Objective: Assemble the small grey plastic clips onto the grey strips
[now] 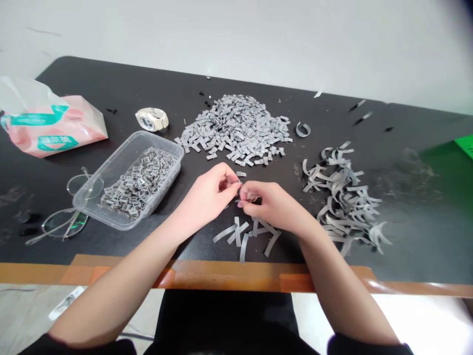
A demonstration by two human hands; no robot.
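My left hand (210, 195) and my right hand (268, 202) meet over the middle of the black table (406, 207), fingertips pinched together on a small grey piece (238, 190) that is mostly hidden. Just below the hands lie several loose grey strips (244, 234). Behind the hands is a large heap of small grey pieces (236, 128). A clear plastic tub (121, 217) to the left holds more grey pieces. A pile of curled grey strips (347, 202) lies to the right of my right hand.
A pink tissue pack (51, 125) sits at the far left, with a roll of tape (151, 119) beside it. Glasses (70, 207) lie left of the tub. The table's orange front edge (229, 278) runs below my arms. A green object (465, 145) shows at the right border.
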